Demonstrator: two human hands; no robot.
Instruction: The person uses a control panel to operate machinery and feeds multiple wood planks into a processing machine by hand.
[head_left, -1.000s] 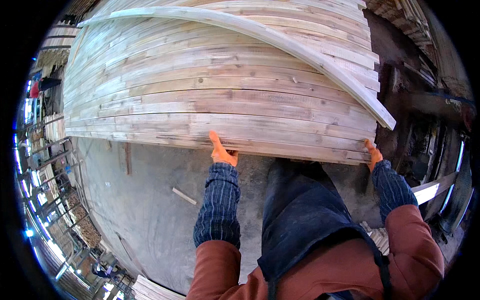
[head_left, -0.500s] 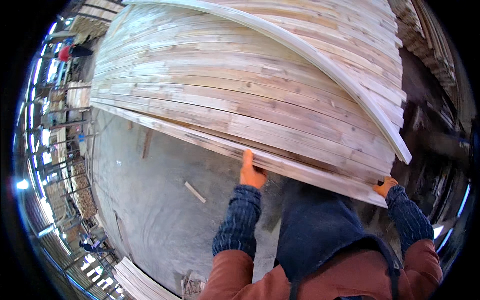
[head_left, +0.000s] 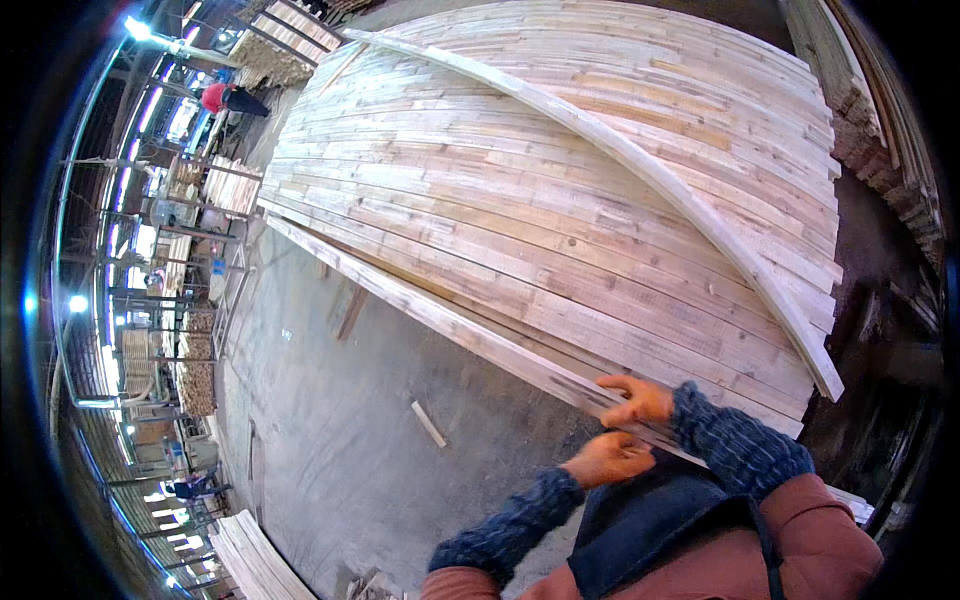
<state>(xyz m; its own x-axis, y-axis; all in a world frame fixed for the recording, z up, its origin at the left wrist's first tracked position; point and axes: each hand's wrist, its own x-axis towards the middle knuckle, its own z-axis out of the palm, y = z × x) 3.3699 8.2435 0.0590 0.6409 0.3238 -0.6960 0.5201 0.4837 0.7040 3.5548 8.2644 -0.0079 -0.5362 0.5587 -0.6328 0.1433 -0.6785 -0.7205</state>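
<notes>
A long wooden board (head_left: 450,320) stands on edge along the near side of a wide layer of pale planks (head_left: 480,200), with a narrow gap between them. My right hand (head_left: 640,400) reaches across and holds the board near its closer end, fingers over the top edge. Just below it, on the board's outer side, is my left hand (head_left: 608,458), its fingers curled in; whether it touches the board or holds anything is hidden. Both hands look orange. Across the planks lies a loose, pale board (head_left: 650,170), which the lens bends.
On the grey concrete floor (head_left: 350,440) to the left lie a short offcut (head_left: 430,424) and a darker strip (head_left: 350,313). Stacked timber stands at the far right (head_left: 860,110) and lower left (head_left: 255,560). A person in red (head_left: 215,97) is at the far left.
My right hand has left the board's right end and come left along it, close to my left hand. My left hand has dropped below the board's edge. The view has turned.
</notes>
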